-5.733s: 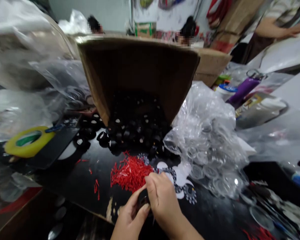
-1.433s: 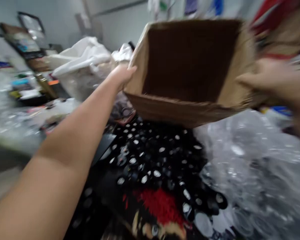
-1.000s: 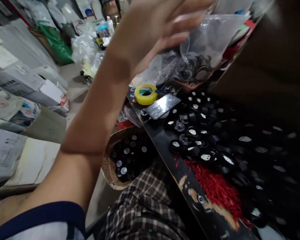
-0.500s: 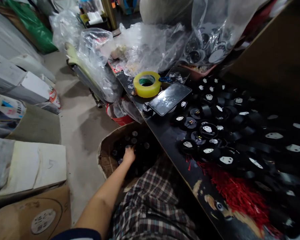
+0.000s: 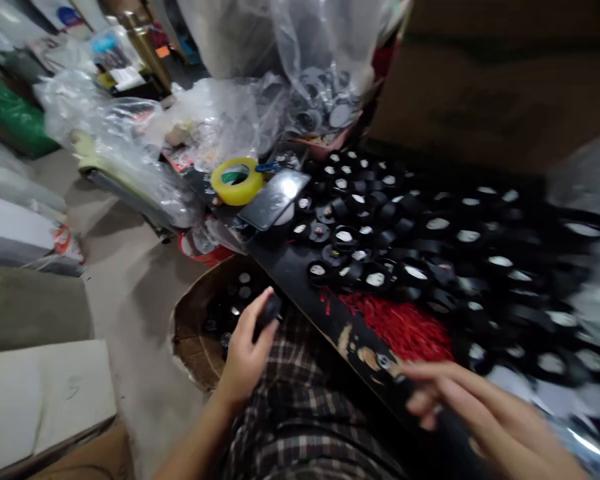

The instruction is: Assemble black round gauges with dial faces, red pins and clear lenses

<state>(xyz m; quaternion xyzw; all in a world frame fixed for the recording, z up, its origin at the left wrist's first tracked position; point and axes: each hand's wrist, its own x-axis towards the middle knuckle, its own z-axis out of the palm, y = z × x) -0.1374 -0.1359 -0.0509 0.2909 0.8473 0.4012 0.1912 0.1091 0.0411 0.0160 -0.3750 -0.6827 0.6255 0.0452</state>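
At the far left lie white cartons (image 5: 45, 387) on the concrete floor, with crumpled clear plastic bags (image 5: 120, 140) behind them; just right of these stands an open brown box (image 5: 193, 347) on the floor, tucked under the table edge, with dark round pieces lying in it. The left hand (image 5: 247, 350) is over the near rim of that box; its thumb and fingers are clamped on one black round part (image 5: 269, 309), held clear of the box and just below the edge of the black table (image 5: 300, 267); the person's checked lap (image 5: 305, 413) lies directly beneath. On the table's left end sit a yellow tape roll (image 5: 237, 181) and, touching it, a dark phone (image 5: 274, 198). To the right a wide heap of black round parts (image 5: 405, 227) covers the table; a pile of small red sticks (image 5: 400, 327) lies at its near side; a tipped cardboard carton (image 5: 480, 100) stands behind. The right hand (image 5: 480, 413) is blurred at the table's near edge, fingers stretched out; whether they grip anything cannot be told.

The step in hand looks like taking a single part out of the box; judged from this, bringing it to the table would call for lifting it clear of the edge.
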